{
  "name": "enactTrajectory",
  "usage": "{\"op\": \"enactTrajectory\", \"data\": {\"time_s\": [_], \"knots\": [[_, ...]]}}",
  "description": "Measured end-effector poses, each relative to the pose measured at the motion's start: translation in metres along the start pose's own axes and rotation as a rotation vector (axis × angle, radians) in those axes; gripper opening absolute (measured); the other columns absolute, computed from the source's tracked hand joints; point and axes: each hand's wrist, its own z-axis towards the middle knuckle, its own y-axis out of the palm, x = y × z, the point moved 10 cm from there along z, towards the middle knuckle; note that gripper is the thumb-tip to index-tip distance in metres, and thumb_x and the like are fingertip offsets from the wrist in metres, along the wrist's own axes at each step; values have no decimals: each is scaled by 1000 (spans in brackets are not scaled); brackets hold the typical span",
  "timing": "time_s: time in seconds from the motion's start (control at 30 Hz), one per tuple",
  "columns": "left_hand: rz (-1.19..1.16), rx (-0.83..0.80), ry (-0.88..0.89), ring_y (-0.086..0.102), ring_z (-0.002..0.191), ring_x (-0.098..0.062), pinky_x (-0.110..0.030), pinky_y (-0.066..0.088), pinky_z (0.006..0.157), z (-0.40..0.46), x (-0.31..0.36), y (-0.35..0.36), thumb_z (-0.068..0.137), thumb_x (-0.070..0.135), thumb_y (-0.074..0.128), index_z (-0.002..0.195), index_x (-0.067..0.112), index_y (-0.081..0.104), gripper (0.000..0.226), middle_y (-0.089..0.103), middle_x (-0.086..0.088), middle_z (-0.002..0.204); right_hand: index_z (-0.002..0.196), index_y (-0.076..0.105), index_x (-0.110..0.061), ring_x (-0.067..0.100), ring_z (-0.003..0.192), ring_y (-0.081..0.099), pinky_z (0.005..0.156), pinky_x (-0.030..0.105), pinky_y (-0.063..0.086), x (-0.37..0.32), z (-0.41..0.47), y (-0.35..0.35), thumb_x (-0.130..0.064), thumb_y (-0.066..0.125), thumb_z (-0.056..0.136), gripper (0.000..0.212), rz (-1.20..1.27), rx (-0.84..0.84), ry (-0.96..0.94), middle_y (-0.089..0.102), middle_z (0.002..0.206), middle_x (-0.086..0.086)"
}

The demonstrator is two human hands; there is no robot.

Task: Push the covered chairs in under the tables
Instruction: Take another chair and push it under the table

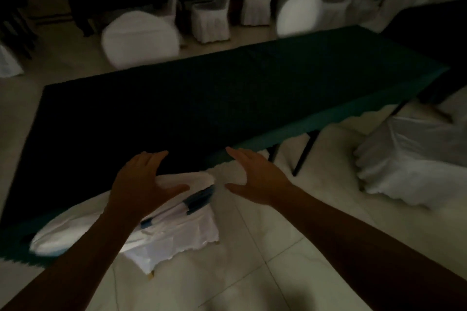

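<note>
You stand in a dim room with a pale tiled floor (290,260). The biggest thing in front of you is a long table (202,108) with a dark green cloth over it. It runs from near your left side away to the far right.

Chairs in white covers stand all around. Two chairs sit at the far side of the table, one on the left (140,38) and one on the right (298,13), and only their round backs show above the cloth. More white chairs stand in a row behind them (211,15), near other dark tables at the back. One more covered chair (414,159) stands off to your right, next to the near edge of the table and not under it.

The chair you are working on (174,232) is right below your hands, at the near edge of the table. Its white back is close against the green cloth, and the picture is blurry there. A dark blue band (198,200) runs across its cover.

Your left hand (144,179) lies on top of the chair back with the fingers spread apart, not gripping. Your right hand (257,179) is open too, fingers apart, held just beside the chair back. You cannot tell if it touches the cover.
</note>
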Motion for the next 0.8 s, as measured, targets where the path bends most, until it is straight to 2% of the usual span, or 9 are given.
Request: {"op": "enactTrajectory", "data": {"time_s": [0.13,0.2,0.27,0.33,0.43,0.57,0.7,0.8], "knots": [[-83,-44,108,53,113,-30,-46,44,92,27,90,30,56,79,64,133,21,47,97,57,-10,125,147,12,-44,18,132,34,103,36,35,77,-49,-58,-61,60,82,82,0,112,70,30,152,-2],[-108,-135,157,52,114,-28,-46,45,93,43,159,58,57,82,60,135,23,44,100,56,-8,127,145,15,-45,19,128,39,99,36,39,142,-91,-93,-61,61,81,80,-4,184,164,35,149,-3],[-175,-227,128,50,117,-27,-47,44,97,50,183,73,57,87,55,138,24,42,103,53,-6,131,143,17,-46,19,123,44,95,37,43,170,-110,-110,-61,61,80,78,-27,208,205,40,145,-3],[-207,-303,198,49,120,-28,-48,42,100,55,247,95,61,86,50,140,23,41,101,51,-8,135,143,18,-46,19,122,44,95,38,44,221,-148,-137,-62,61,80,78,-25,241,281,40,145,-4],[-260,-360,249,47,124,-29,-45,39,101,58,344,118,70,73,58,141,24,39,88,47,-8,140,143,18,-46,20,125,43,97,39,43,296,-211,-179,-62,61,80,79,-34,300,378,39,146,-3],[-303,-482,330,49,121,-27,-47,43,98,55,464,158,60,82,60,141,28,38,100,48,-5,138,143,20,-46,20,122,47,93,35,45,381,-295,-227,-64,62,78,79,-68,361,506,42,145,-3],[-314,-516,406,41,128,-25,-42,37,101,48,576,193,57,82,60,142,32,35,102,42,-4,144,144,23,-42,21,120,48,92,39,47,457,-372,-263,-64,62,77,81,-91,386,632,44,143,-3],[-346,-501,502,45,121,-19,-34,38,91,45,654,207,56,84,61,138,37,36,97,46,3,138,145,24,-41,22,121,47,93,40,47,500,-419,-285,-62,64,77,81,-101,418,699,44,143,-2]]}}
